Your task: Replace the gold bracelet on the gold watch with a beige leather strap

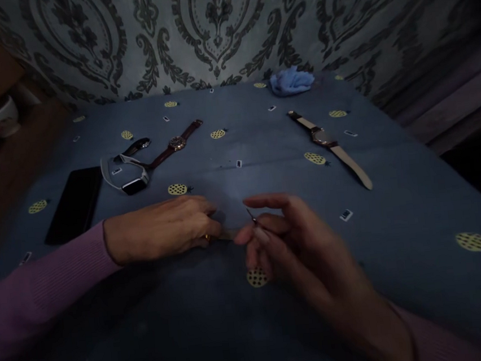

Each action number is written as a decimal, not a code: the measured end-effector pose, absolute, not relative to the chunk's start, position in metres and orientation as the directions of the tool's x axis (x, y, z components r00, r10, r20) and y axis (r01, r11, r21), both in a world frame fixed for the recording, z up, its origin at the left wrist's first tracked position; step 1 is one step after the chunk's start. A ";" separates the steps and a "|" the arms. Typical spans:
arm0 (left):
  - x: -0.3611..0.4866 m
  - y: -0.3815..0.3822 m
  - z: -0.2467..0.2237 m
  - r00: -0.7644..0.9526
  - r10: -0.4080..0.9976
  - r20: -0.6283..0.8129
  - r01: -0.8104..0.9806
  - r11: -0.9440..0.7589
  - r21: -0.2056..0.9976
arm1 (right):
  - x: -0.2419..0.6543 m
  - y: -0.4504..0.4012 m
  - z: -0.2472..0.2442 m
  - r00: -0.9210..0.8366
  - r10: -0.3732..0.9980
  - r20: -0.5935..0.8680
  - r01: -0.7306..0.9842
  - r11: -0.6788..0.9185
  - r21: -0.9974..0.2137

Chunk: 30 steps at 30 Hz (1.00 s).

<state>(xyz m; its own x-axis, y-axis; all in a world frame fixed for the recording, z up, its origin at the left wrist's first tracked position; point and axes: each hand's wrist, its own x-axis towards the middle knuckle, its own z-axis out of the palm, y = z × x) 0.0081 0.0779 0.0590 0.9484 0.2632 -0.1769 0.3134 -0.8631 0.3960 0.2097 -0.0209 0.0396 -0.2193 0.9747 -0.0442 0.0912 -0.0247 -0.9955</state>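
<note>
My right hand (302, 248) pinches a small thin metal pin-like piece (251, 216) between thumb and fingers, its narrow end pointing up and left. The index finger stretches out above it. To the left, my left hand (169, 230) rests palm down on the cloth with its fingers curled under and a gold ring showing. A short pale sliver (227, 235) shows beside those fingertips; whatever they hold is mostly hidden. Beyond the right hand, a watch with a tan-lined strap (322, 137) lies face down and stretched out.
A blue pineapple-print cloth (258, 145) covers the table. At left lie a black phone (75, 202), a white-strapped smartwatch (134, 184), a dark watch (137, 146) and a brown-strapped watch (177, 143). A crumpled blue cloth (291, 81) sits by the patterned wall.
</note>
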 end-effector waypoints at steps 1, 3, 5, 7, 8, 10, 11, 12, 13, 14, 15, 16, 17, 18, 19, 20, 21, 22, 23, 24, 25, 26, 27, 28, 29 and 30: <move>0.008 0.078 0.059 0.947 0.263 -0.187 0.317 -0.865 0.389 | 0.209 -0.018 0.033 -0.202 0.979 -0.036 0.125 -0.011 -0.992; 0.009 0.078 0.059 0.941 0.268 -0.206 0.330 -0.864 0.381 | 0.210 -0.011 0.021 -0.196 0.980 -0.034 0.142 -0.006 -0.990; 0.009 0.077 0.058 0.940 0.272 -0.206 0.333 -0.860 0.386 | 0.212 -0.007 0.011 -0.176 0.984 -0.037 0.116 -0.017 -0.993; 0.009 0.077 0.058 0.944 0.266 -0.195 0.323 -0.863 0.388 | 0.213 -0.004 0.005 -0.179 0.982 -0.051 0.077 -0.037 -0.996; 0.009 0.077 0.058 0.947 0.262 -0.189 0.317 -0.867 0.385 | 0.213 -0.003 0.004 -0.199 0.978 -0.063 0.056 -0.053 -0.997; 0.009 0.076 0.059 0.948 0.256 -0.190 0.311 -0.874 0.373 | 0.213 -0.001 0.005 -0.260 0.962 -0.082 0.029 -0.077 -0.997; 0.010 0.076 0.060 0.948 0.254 -0.193 0.310 -0.876 0.369 | 0.212 -0.001 0.006 -0.290 0.953 -0.085 0.034 -0.079 -0.996; 0.010 0.076 0.060 0.948 0.253 -0.193 0.309 -0.877 0.368 | 0.213 0.000 0.007 -0.303 0.950 -0.070 0.058 -0.054 -0.997; 0.010 0.076 0.061 0.949 0.252 -0.190 0.307 -0.878 0.367 | 0.213 0.000 0.009 -0.308 0.950 -0.043 0.102 -0.012 -0.995; 0.011 0.076 0.062 0.949 0.254 -0.187 0.308 -0.879 0.365 | 0.214 0.001 0.010 -0.307 0.952 0.000 0.156 0.051 -0.986; 0.011 0.075 0.062 0.948 0.258 -0.184 0.310 -0.879 0.364 | 0.216 0.001 0.011 -0.311 0.949 0.056 0.217 0.128 -0.968; 0.011 0.075 0.063 0.948 0.262 -0.180 0.311 -0.878 0.363 | 0.218 0.002 0.011 -0.317 0.941 0.116 0.280 0.210 -0.937; 0.011 0.075 0.062 0.948 0.265 -0.176 0.313 -0.878 0.364 | 0.219 0.003 0.010 -0.328 0.928 0.176 0.337 0.289 -0.896; 0.011 0.075 0.062 0.948 0.267 -0.173 0.313 -0.877 0.365 | 0.221 0.004 0.008 -0.344 0.912 0.221 0.386 0.353 -0.852; 0.011 0.076 0.062 0.948 0.268 -0.171 0.314 -0.875 0.369 | 0.223 0.005 0.005 -0.359 0.898 0.255 0.423 0.400 -0.813; 0.010 0.076 0.061 0.948 0.268 -0.172 0.314 -0.872 0.376 | 0.225 0.006 0.002 -0.378 0.885 0.271 0.447 0.431 -0.784; 0.010 0.076 0.060 0.948 0.268 -0.172 0.316 -0.868 0.383 | 0.226 0.007 -0.001 -0.396 0.877 0.272 0.462 0.447 -0.766; 0.009 0.076 0.059 0.947 0.269 -0.174 0.317 -0.865 0.390 | 0.226 0.008 -0.003 -0.417 0.870 0.264 0.471 0.455 -0.755; 0.009 0.076 0.058 0.946 0.270 -0.177 0.320 -0.861 0.396 | 0.227 0.009 -0.005 -0.444 0.861 0.250 0.476 0.463 -0.748; 0.008 0.076 0.058 0.946 0.271 -0.179 0.322 -0.858 0.400 | 0.227 0.010 -0.005 -0.471 0.849 0.240 0.473 0.472 -0.744; 0.008 0.076 0.057 0.946 0.272 -0.178 0.322 -0.856 0.404 | 0.228 0.010 -0.005 -0.499 0.835 0.232 0.465 0.483 -0.742; 0.008 0.076 0.057 0.945 0.274 -0.176 0.323 -0.855 0.406 | 0.229 0.011 -0.005 -0.520 0.825 0.219 0.456 0.486 -0.745; 0.007 0.076 0.057 0.945 0.276 -0.176 0.326 -0.853 0.408 | 0.230 0.012 -0.003 -0.535 0.819 0.208 0.447 0.483 -0.753; 0.007 0.075 0.056 0.943 0.281 -0.178 0.331 -0.850 0.409 | 0.231 0.013 -0.002 -0.545 0.817 0.188 0.440 0.470 -0.765; 0.007 0.075 0.057 0.941 0.286 -0.180 0.336 -0.848 0.410 | 0.233 0.014 0.000 -0.554 0.816 0.164 0.434 0.451 -0.780; 0.007 0.075 0.057 0.939 0.288 -0.186 0.340 -0.847 0.408 | 0.235 0.015 0.002 -0.563 0.816 0.132 0.428 0.424 -0.798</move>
